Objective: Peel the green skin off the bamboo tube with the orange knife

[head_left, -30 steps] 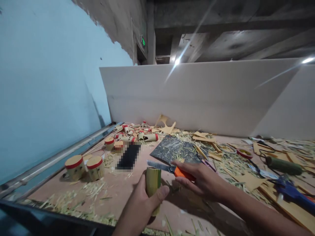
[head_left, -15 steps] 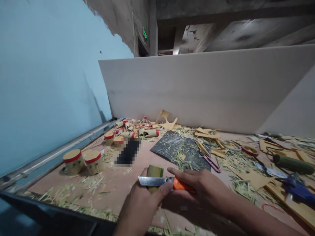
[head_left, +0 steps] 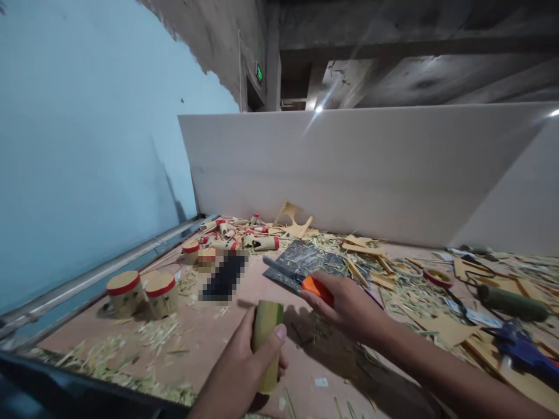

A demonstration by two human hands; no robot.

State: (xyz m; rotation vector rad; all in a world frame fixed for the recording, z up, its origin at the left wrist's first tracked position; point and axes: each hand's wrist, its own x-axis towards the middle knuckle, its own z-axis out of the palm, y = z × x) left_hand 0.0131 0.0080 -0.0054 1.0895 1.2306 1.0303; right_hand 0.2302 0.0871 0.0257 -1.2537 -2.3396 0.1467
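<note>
My left hand [head_left: 244,361] is wrapped round a short bamboo tube [head_left: 268,343], held nearly upright above the table. Most of the tube's outside looks peeled to pale yellow-green, with a darker green strip along its right side. In my right hand [head_left: 349,302] is a utility knife [head_left: 318,289] with an orange handle. Its blade points up and to the left, apart from the bamboo, over the edge of a dark cutting mat [head_left: 305,262] strewn with green shavings.
Two bamboo drums with red bands [head_left: 124,291] stand at the left. Several smaller red-ended bamboo pieces [head_left: 264,243] lie farther back. To the right are a roll of tape [head_left: 438,278], a green bamboo length [head_left: 513,302] and a blue glue gun [head_left: 522,346]. A white panel [head_left: 340,174] closes off the back.
The knife has lifted off the bamboo and moved up and forward with my right hand. My left hand has lowered slightly, and more of the bamboo tube shows.
</note>
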